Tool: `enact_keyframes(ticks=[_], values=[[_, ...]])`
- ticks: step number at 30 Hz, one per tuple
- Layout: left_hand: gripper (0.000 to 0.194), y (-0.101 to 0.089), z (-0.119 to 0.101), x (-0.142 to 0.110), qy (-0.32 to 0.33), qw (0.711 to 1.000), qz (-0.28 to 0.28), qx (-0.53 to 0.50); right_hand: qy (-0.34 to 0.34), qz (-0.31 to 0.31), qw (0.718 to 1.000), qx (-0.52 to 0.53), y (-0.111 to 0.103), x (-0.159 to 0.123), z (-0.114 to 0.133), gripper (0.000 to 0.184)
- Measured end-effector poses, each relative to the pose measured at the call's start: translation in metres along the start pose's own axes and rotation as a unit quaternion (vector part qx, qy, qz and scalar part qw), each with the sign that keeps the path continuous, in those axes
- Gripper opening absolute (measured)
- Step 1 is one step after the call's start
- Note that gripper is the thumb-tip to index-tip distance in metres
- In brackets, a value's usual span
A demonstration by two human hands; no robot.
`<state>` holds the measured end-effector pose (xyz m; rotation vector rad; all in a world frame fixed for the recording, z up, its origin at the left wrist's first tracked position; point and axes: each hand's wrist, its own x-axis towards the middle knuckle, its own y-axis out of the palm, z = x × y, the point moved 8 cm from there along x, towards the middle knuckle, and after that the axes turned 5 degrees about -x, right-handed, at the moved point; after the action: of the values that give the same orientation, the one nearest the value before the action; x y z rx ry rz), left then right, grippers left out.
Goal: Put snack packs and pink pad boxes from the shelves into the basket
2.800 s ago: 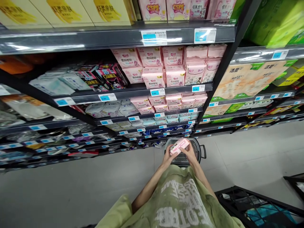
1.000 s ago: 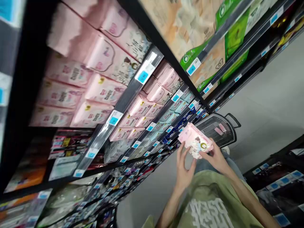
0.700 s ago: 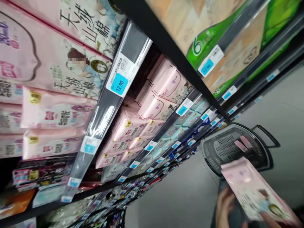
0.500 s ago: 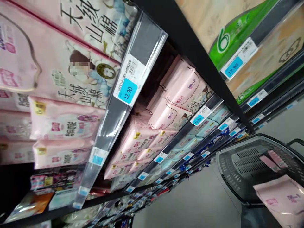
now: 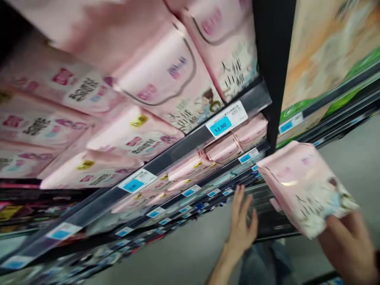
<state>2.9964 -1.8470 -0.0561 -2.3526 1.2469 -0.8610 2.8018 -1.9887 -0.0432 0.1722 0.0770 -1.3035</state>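
A pink pack of sanitary pads (image 5: pixel 299 178), printed with a figure and dark characters, is gripped at its lower right corner by my right hand (image 5: pixel 347 249). The thumb lies on the printed front; my other fingers are mostly hidden behind the pack. To the left of it, my left hand (image 5: pixel 242 219) is raised with its fingers apart and holds nothing. A dark basket (image 5: pixel 277 221) shows behind both hands, largely covered by the pack. Similar pink packs (image 5: pixel 157 79) stand on the shelf at upper left.
Shelf edges with blue price tags (image 5: pixel 220 127) run diagonally from lower left to upper right. A black upright (image 5: pixel 274 67) divides the pink packs from larger orange and green packages (image 5: pixel 329 55). Grey floor (image 5: pixel 166 245) lies below.
Both hands have come into view, the right one holding a pink pack. The view has turned, and the basket is now mostly hidden behind the pack and hands.
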Motion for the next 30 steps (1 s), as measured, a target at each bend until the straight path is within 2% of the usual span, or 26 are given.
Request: enact_keyframes(ticks=[1,4,7,11,16,18,20,24,30], values=[[0.071,-0.009,-0.013,0.015,0.028,0.999,-0.018,0.012,0.011,0.006,1.0,0.017,0.007,0.007,0.024,0.062],[0.074,-0.027,-0.041,0.046,0.056,0.997,-0.054,0.026,0.016,0.067,0.997,0.044,0.046,0.02,0.083,0.064],[0.076,-0.033,-0.051,0.065,0.057,0.997,-0.045,0.038,0.008,0.105,0.994,0.039,0.088,0.023,0.111,0.068],[0.081,-0.041,-0.044,0.082,0.061,0.997,-0.036,0.042,0.023,0.111,0.993,0.031,0.124,0.023,0.113,0.068],[0.085,-0.047,-0.031,0.096,0.08,0.995,-0.026,0.05,0.02,0.117,0.993,-0.02,0.137,0.025,0.105,0.059],[0.081,-0.048,-0.027,0.097,0.085,0.995,-0.018,0.051,0.015,0.113,0.993,-0.018,0.143,0.03,0.106,0.062],[0.075,-0.049,-0.024,0.097,0.087,0.995,-0.012,0.053,0.003,0.129,0.992,-0.009,0.158,0.04,0.111,0.067],[0.07,-0.052,-0.022,0.097,0.085,0.994,0.0,0.067,-0.059,0.186,0.98,-0.042,0.199,0.07,0.127,0.065],[0.07,-0.057,-0.026,0.098,0.105,0.992,0.017,0.069,-0.177,0.176,0.947,-0.203,0.239,0.117,0.137,0.041]])
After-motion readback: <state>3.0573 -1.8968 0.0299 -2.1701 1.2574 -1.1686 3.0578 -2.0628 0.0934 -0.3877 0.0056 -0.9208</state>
